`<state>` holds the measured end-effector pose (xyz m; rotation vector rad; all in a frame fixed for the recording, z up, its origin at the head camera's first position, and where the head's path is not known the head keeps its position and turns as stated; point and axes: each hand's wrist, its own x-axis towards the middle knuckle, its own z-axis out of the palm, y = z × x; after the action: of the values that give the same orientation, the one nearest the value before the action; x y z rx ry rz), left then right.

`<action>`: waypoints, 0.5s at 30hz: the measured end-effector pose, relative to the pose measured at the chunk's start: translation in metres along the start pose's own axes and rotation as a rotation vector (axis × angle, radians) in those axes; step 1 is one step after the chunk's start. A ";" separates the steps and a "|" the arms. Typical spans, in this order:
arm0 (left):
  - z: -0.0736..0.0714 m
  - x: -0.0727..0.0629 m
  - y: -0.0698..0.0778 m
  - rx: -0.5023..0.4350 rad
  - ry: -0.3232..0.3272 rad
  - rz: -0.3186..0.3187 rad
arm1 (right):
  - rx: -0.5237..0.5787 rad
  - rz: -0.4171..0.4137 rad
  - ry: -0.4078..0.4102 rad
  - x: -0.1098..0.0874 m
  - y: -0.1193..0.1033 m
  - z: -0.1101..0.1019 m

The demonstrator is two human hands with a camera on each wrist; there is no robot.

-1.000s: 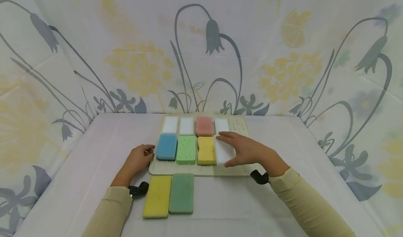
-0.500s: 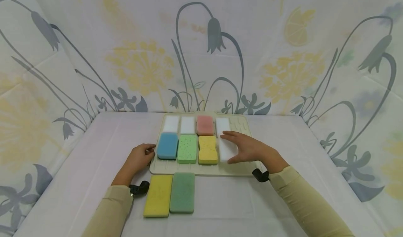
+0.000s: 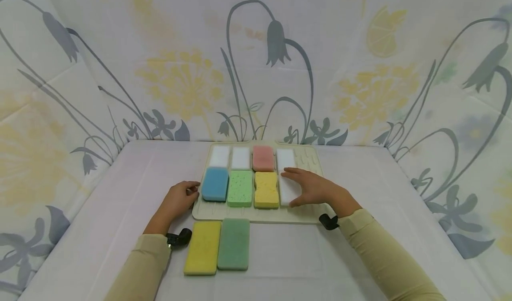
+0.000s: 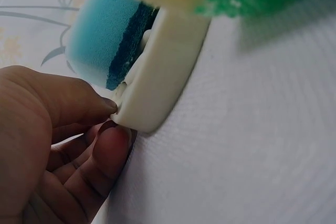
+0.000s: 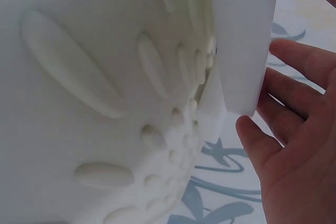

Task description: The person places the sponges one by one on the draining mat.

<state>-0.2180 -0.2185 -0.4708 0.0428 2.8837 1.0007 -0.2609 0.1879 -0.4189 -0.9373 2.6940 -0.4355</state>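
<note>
A cream tray [image 3: 206,210] with raised oval ridges carries two rows of sponges. My left hand [image 3: 178,201] pinches its left edge, thumb above and fingers below in the left wrist view. A blue sponge [image 4: 105,38] with a dark scouring layer sits just past the thumb. My right hand [image 3: 314,189] spans the white sponge [image 3: 289,190] at the right end of the front row, thumb at its near end, fingers at its far end. In the right wrist view the fingertips [image 5: 278,48] lie along the edge of this white sponge [image 5: 247,35].
Beside the white sponge stand a notched yellow sponge [image 3: 266,190] and a speckled green sponge [image 3: 240,188]. The back row holds a pink sponge [image 3: 263,158] and several white ones. A flat yellow sponge [image 3: 202,247] and a green sponge [image 3: 234,244] lie before the tray.
The front white sponge has shifted slightly right and away from me, along with my right hand. My left hand stays at the tray's edge; the head view has drifted a little.
</note>
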 end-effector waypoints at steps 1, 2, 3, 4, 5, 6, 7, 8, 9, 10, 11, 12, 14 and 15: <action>0.000 0.000 0.000 0.001 0.000 0.000 | 0.004 0.001 -0.003 0.000 0.000 0.000; 0.000 0.000 0.000 0.002 0.001 0.000 | 0.006 0.004 -0.007 0.001 0.001 0.001; 0.000 0.000 0.000 0.003 0.002 0.000 | 0.003 0.004 -0.011 0.002 0.001 0.002; 0.000 0.000 0.000 0.002 0.002 0.001 | 0.003 0.005 -0.015 0.002 0.002 0.002; 0.000 0.000 0.000 0.002 0.004 0.001 | 0.003 0.008 -0.019 0.003 0.003 0.003; 0.000 0.001 0.000 0.004 0.006 0.002 | 0.001 0.008 -0.022 0.003 0.004 0.004; 0.000 0.001 0.000 0.004 0.007 0.002 | -0.001 0.007 -0.024 0.004 0.004 0.005; 0.000 0.001 0.000 0.004 0.008 0.003 | -0.003 0.008 -0.027 0.005 0.005 0.006; 0.000 0.001 0.000 0.003 0.007 0.003 | -0.003 0.009 -0.029 0.006 0.006 0.007; 0.000 0.001 0.000 0.003 0.007 0.003 | -0.002 0.009 -0.030 0.006 0.007 0.007; 0.000 0.001 0.000 0.004 0.006 0.003 | -0.001 0.009 -0.031 0.007 0.008 0.008; 0.000 0.001 -0.001 0.004 0.005 0.005 | -0.001 0.009 -0.032 0.007 0.009 0.009; 0.000 0.001 0.000 0.003 0.004 0.005 | 0.001 0.010 -0.034 0.008 0.011 0.010; 0.000 0.001 -0.001 0.003 0.004 0.005 | 0.002 0.012 -0.035 0.008 0.012 0.011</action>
<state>-0.2194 -0.2191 -0.4709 0.0481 2.8897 0.9988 -0.2701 0.1892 -0.4340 -0.9187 2.6654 -0.4154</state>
